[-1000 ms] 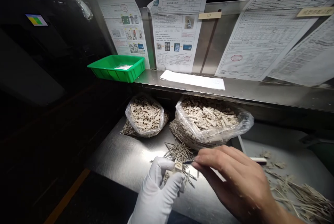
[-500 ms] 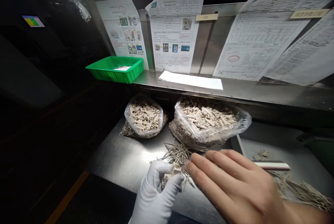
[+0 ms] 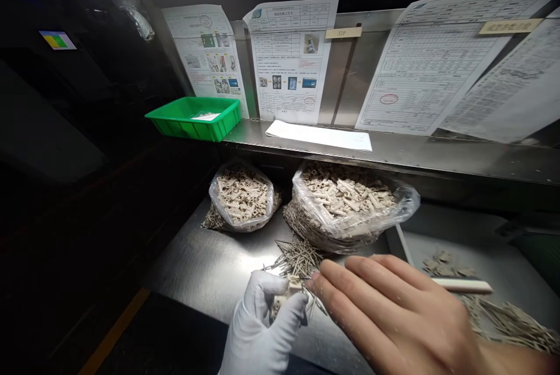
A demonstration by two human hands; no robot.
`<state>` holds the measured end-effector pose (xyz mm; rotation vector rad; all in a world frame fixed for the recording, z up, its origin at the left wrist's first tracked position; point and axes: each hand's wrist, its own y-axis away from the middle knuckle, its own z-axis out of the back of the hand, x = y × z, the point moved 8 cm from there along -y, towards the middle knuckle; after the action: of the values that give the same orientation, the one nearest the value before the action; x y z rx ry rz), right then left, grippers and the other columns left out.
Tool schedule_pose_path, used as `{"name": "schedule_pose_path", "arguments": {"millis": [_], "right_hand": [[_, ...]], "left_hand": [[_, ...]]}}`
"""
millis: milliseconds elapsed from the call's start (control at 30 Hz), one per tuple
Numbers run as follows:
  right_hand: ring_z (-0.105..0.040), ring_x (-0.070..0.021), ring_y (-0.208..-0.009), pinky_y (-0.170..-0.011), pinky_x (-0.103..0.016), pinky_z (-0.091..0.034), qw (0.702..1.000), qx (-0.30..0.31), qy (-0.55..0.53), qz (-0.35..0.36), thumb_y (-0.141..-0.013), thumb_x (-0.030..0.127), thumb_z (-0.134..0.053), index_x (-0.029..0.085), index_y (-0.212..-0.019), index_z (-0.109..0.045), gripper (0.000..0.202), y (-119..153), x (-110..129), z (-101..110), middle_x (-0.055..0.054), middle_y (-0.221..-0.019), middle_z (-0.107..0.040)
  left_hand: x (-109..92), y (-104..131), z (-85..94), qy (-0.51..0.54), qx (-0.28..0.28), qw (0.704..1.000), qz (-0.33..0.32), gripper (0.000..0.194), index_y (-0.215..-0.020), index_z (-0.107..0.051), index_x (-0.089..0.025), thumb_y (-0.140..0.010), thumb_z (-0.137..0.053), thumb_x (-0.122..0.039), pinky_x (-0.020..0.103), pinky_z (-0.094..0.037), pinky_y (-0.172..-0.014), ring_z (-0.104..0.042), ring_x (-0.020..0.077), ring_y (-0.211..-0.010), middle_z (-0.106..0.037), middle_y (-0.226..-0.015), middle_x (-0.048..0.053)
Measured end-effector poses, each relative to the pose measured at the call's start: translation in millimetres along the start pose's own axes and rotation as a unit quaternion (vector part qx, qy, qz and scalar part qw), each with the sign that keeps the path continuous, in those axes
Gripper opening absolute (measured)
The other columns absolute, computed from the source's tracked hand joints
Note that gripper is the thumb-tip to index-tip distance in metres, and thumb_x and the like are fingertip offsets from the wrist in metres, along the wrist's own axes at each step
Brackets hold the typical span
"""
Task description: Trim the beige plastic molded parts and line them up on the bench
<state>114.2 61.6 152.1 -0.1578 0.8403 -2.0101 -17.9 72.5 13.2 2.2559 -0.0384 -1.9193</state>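
Observation:
In a white glove, my left hand is closed around small beige parts, pinched between thumb and forefinger. My bare right hand is beside it, palm down, fingers close together, its fingertips near a thin metal pin by the beige parts. Whether those fingertips grip the pin is hard to see, since the thumb is hidden. A pile of thin metal pins lies on the steel table just beyond both hands.
Two clear plastic bags, a smaller one and a larger one, hold beige parts. At right, a grey tray contains parts, sticks and a white bar. A green bin and papers rest on the shelf above.
The beige parts in my left hand have turned slightly, showing a squarer end. Both hands remain almost in place, and the view has shifted a little.

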Motion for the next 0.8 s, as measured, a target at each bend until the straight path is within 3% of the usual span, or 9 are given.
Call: {"name": "schedule_pose_path", "arguments": {"millis": [233,400,600,700,800], "right_hand": [[-0.077,-0.0226,-0.075,-0.064,-0.037,-0.057,0.997,-0.056,0.032,-0.031,-0.110,0.016,-0.025,0.023,-0.098,-0.077,0.054,14,7,-8,-0.008,-0.092,-0.084],[-0.078,-0.0219,-0.072,-0.060,-0.035,-0.055,0.997,-0.073,0.017,-0.029,-0.111,0.021,-0.031,0.026,-0.096,-0.077,0.048,11,5,-1,-0.006,-0.089,-0.084],[-0.078,-0.0165,-0.069,-0.054,-0.029,-0.058,0.998,0.021,0.039,0.045,-0.110,0.014,-0.027,0.024,-0.090,-0.081,0.059,-2,6,2,-0.004,-0.094,-0.085],[-0.077,-0.0163,-0.066,-0.054,-0.031,-0.056,0.998,-0.026,0.056,0.018,-0.109,0.010,-0.024,0.022,-0.085,-0.081,0.063,0,6,5,-0.004,-0.089,-0.085],[-0.075,-0.0163,-0.067,-0.060,-0.033,-0.055,0.996,-0.070,0.052,-0.020,-0.107,0.006,-0.033,0.020,-0.084,-0.080,0.053,4,7,3,-0.003,-0.086,-0.085]], "left_hand": [[0,1,1.8,-0.005,-0.003,1.000,-0.015,0.036,-0.079,-0.068,-0.021,-0.084,-0.082,-0.054,0.023,-0.047,-0.064,-0.057,0.0115,-0.062,-0.067,-0.069,-0.003],[2,2,3.2,-0.023,0.016,1.000,-0.004,0.032,-0.085,-0.071,-0.021,-0.085,-0.082,-0.051,0.027,-0.050,-0.069,-0.062,0.0146,-0.067,-0.071,-0.073,0.000],[-1,2,0.6,0.033,0.000,0.999,0.030,0.041,-0.077,-0.066,-0.020,-0.078,-0.087,-0.054,0.021,-0.045,-0.061,-0.056,0.0085,-0.059,-0.066,-0.066,-0.005],[-3,2,-0.9,0.036,-0.006,0.999,0.034,0.044,-0.077,-0.065,-0.019,-0.076,-0.088,-0.057,0.021,-0.046,-0.062,-0.057,0.0092,-0.060,-0.067,-0.066,-0.004],[-4,2,-1.3,0.025,-0.006,0.999,0.030,0.044,-0.076,-0.066,-0.019,-0.076,-0.087,-0.058,0.022,-0.049,-0.065,-0.061,0.0110,-0.063,-0.070,-0.068,-0.002]]}}
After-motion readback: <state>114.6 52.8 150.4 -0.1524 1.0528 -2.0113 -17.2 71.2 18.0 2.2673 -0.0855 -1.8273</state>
